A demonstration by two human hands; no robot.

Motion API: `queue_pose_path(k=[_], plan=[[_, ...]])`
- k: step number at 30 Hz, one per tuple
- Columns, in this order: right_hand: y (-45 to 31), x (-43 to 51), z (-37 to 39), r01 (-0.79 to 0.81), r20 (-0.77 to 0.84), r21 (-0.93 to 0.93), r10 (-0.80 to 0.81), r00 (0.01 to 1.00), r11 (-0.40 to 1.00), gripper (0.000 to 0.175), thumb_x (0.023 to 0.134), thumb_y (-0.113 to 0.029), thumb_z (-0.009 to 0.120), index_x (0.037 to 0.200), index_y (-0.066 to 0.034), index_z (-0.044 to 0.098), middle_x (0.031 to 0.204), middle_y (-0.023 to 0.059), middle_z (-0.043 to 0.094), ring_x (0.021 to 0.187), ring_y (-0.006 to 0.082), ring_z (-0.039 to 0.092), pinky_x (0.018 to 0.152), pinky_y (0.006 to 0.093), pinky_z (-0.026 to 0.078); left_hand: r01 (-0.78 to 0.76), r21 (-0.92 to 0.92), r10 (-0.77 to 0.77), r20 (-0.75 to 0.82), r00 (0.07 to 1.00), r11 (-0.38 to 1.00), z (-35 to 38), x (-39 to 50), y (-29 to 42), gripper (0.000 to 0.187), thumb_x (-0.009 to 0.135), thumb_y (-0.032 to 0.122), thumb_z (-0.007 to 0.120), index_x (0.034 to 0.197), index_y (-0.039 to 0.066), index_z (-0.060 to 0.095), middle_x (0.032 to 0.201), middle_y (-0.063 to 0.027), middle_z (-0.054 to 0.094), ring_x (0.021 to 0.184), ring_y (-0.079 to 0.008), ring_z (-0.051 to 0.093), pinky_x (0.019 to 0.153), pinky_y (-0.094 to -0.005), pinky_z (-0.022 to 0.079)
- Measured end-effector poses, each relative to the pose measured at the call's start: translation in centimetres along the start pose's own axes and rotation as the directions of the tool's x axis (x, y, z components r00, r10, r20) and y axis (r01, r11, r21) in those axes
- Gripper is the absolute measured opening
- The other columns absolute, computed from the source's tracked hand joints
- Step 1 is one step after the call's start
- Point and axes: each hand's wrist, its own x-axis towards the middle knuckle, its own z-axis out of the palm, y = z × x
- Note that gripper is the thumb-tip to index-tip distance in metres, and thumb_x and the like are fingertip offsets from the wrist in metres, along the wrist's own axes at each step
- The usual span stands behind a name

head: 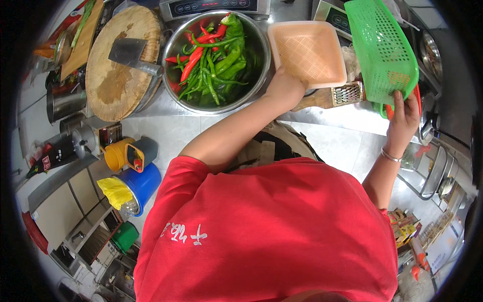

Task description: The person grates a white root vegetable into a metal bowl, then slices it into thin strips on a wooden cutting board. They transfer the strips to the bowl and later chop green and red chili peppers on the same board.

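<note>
My left hand point(286, 90) grips the near left rim of a square pale-orange plastic basket point(277, 49). At the right, my right hand point(405, 113) holds the near end of a green perforated plastic basket point(385, 49), which is tilted up. Left of the orange basket stands a steel bowl point(266, 75) with red chillies point(193, 62) and green peppers point(230, 62) in it. A metal grater point(346, 94) with a wooden handle point(319, 100) lies just in front of the orange basket. Part of a red basket point(417, 94) shows behind my right hand.
A cleaver point(128, 51) lies on a round wooden chopping block point(113, 83) at the left, its handle near the bowl. Induction cookers point(215, 7) stand along the back. Below the counter point(241, 111), a blue bin point(145, 185) and a yellow bucket point(115, 156) stand at the left.
</note>
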Motion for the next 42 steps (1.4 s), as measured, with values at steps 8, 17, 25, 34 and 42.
queue_pose_path(k=[8, 17, 25, 34, 42], plan=[[0.8, -1.6, -5.5, -0.073, -0.130, 0.001, 0.072, 0.989, 0.997, 0.025, 0.097, -0.007, 0.067, 0.118, 0.0053, 0.065, 0.101, 0.0047, 0.069, 0.091, 0.0091, 0.062, 0.081, 0.0218, 0.048, -0.073, -0.007, 0.073, 0.075, 0.995, 0.997, -1.7, 2.0, 0.4, 0.019, 0.080, 0.007, 0.056, 0.079, 0.004, 0.075, 0.083, -0.0170, 0.072, 0.080, -0.0347, 0.070, 0.077, -0.0462, 0.053], [1.3, -2.2, -8.7, -0.128, -0.195, -0.055, 0.115, 0.974, 0.990, 0.025, 0.096, -0.004, 0.067, 0.120, 0.0057, 0.065, 0.105, 0.0049, 0.069, 0.094, 0.0095, 0.062, 0.085, 0.0231, 0.048, 0.023, -0.168, -0.042, -0.105, 0.994, 0.985, -8.2, 3.8, 0.4, 0.026, 0.085, 0.020, 0.063, 0.109, 0.016, 0.073, 0.087, -0.0172, 0.072, 0.080, -0.0344, 0.070, 0.074, -0.0461, 0.056], [-1.2, -2.7, -5.7, 0.096, 0.234, -0.375, -0.006, 0.972, 0.922, 0.018, 0.090, 0.002, 0.067, 0.108, -0.0004, 0.069, 0.101, 0.0095, 0.071, 0.092, 0.0166, 0.067, 0.083, 0.0270, 0.050, -0.103, -0.815, -0.323, -0.338, 0.884, 0.570, -14.2, 6.3, -3.1, 0.017, 0.099, 0.006, 0.061, 0.114, -0.002, 0.065, 0.098, -0.0063, 0.074, 0.087, -0.0101, 0.069, 0.079, -0.0247, 0.054], [1.8, -0.7, 6.3, 0.682, 0.618, -0.286, -0.415, 0.668, 0.673, 0.021, 0.076, 0.003, 0.068, 0.096, -0.0060, 0.070, 0.089, 0.0078, 0.067, 0.091, 0.0298, 0.063, 0.093, 0.0403, 0.046, -0.072, -0.565, -0.286, -0.518, 0.806, 0.822, -15.7, 3.7, -1.4, 0.015, 0.095, 0.005, 0.066, 0.110, 0.002, 0.067, 0.098, -0.0047, 0.074, 0.090, -0.0096, 0.068, 0.077, -0.0263, 0.054], [2.3, -6.3, 9.2, 0.584, 0.541, -0.400, -0.332, 0.773, 0.706, 0.047, 0.083, -0.004, 0.066, 0.129, -0.0088, 0.063, 0.131, 0.0131, 0.060, 0.130, 0.0348, 0.052, 0.116, 0.0520, 0.030, -0.118, -0.099, 0.070, -0.397, 0.915, 0.988, -7.8, -1.0, -0.8, 0.023, 0.080, 0.012, 0.067, 0.103, 0.013, 0.069, 0.095, -0.0054, 0.069, 0.091, -0.0276, 0.067, 0.079, -0.0430, 0.051]])
